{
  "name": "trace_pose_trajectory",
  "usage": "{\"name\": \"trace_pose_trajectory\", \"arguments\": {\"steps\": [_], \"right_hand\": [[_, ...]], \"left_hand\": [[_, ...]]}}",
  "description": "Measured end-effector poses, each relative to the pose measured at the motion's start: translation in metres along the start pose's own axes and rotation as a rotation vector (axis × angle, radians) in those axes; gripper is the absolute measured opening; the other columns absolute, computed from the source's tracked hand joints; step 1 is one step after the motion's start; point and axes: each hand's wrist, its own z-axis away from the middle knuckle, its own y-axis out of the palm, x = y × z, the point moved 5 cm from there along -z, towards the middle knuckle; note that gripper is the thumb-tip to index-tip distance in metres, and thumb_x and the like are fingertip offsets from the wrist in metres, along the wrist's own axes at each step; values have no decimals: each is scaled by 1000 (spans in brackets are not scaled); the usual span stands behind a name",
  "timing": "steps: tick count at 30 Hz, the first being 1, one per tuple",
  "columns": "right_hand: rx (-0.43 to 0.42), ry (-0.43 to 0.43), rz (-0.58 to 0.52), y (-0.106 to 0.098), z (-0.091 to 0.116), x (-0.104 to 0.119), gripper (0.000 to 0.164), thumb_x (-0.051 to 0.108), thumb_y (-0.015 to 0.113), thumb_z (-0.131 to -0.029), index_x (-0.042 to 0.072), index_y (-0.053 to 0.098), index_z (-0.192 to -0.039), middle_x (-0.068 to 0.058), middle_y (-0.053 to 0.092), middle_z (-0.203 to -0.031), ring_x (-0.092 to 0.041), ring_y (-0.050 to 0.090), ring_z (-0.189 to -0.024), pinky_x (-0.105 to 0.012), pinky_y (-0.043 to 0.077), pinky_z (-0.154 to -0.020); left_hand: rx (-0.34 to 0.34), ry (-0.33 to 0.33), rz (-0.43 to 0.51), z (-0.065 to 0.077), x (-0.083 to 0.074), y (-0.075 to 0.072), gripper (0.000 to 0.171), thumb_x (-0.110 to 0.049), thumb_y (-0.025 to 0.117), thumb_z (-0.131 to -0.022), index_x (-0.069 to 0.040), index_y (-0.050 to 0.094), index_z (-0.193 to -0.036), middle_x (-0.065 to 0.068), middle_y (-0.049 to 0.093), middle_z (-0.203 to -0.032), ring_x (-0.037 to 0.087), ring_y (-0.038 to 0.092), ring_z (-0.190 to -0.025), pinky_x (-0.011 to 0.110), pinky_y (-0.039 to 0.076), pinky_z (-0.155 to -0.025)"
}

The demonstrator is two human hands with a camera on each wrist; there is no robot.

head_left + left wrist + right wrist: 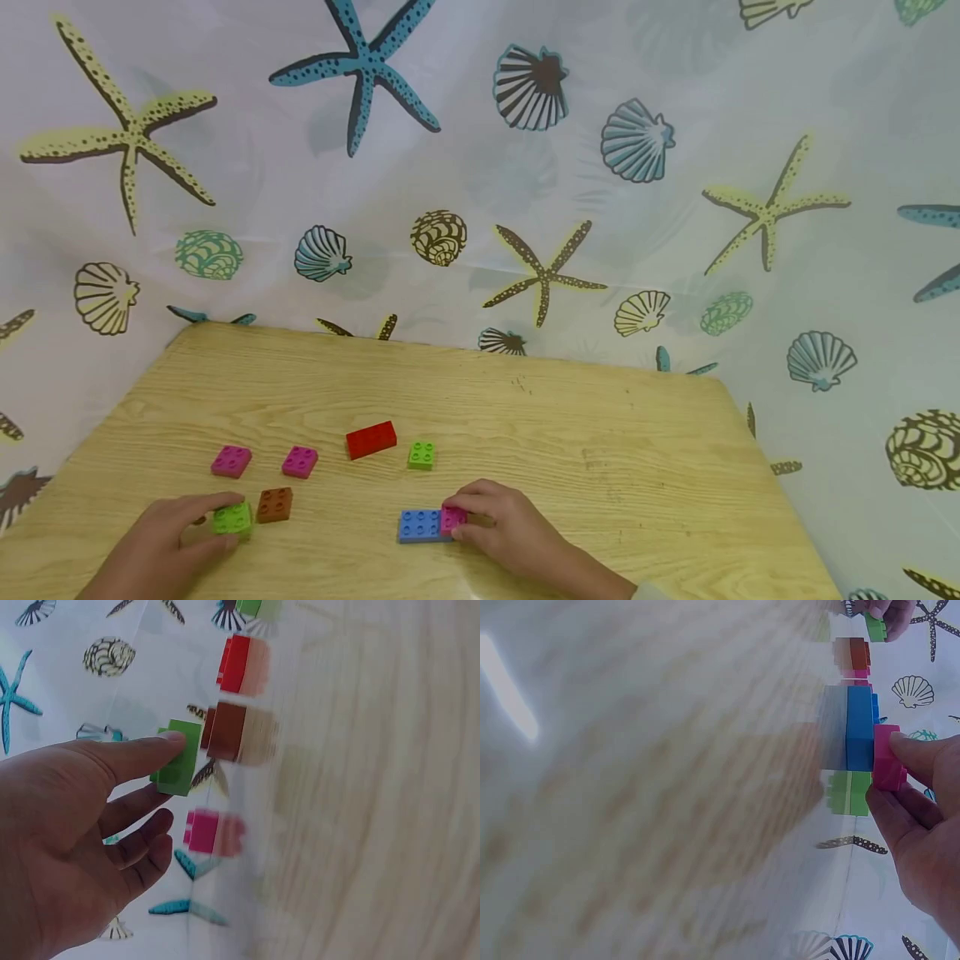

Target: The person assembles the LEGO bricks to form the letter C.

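My left hand (161, 537) pinches a square lime green brick (178, 759) between thumb and fingers; in the left wrist view it appears raised off the tabletop. Just right of it lies a brown brick (274, 504), studs up. Toward the middle, my right hand (510, 521) pinches a small pink brick (887, 757) at the right end of a longer blue brick (420, 526). The pink brick sits on top of that end; whether it is fully pressed down I cannot tell. The blue brick (860, 727) rests flat on the table.
Behind the hands lie two pink bricks, a left one (231, 461) and a right one (300, 462), a long red brick (371, 440) and another lime green brick (422, 455). A shell-patterned cloth (450, 167) hangs around the wooden table (660, 467).
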Motion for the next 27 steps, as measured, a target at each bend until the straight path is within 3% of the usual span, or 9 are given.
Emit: {"name": "trace_pose_trajectory", "arguments": {"steps": [6,12,19,21,27], "right_hand": [[1,16,-16,0,2,0,32,25,69,-97,16,71,-127,5,66,-125,-9,62,-116,-24,52,-96],[5,24,-20,0,2,1,32,24,69,-97,16,71,-127,5,66,-126,-9,62,-117,-24,52,-96],[-4,7,-12,1,1,-1,32,24,69,-97,16,71,-127,3,67,-125,-8,62,-115,-23,52,-95],[-7,1,-8,1,1,-2,32,24,69,-97,16,71,-127,3,67,-124,-8,63,-115,-23,52,-95],[-12,-14,10,1,1,-2,32,25,69,-97,15,71,-127,3,67,-125,-9,63,-115,-25,52,-96]], "left_hand": [[-20,12,23,-5,-34,10,50,-32,76,-90,-11,64,-133,11,66,-122,27,58,-104,43,52,-78],[-24,110,82,-10,-63,19,41,-28,79,-87,-10,68,-122,-5,68,-107,12,58,-95,29,49,-76],[-20,34,112,-13,-81,31,27,-31,78,-88,-25,69,-112,-5,64,-111,15,51,-101,29,49,-81],[-28,41,110,-14,-87,34,22,-29,78,-88,-28,70,-108,-7,65,-110,15,50,-99,27,48,-79],[17,67,218,-21,-104,43,20,-21,76,-90,-22,68,-107,-3,65,-113,9,54,-90,22,50,-75]]}}
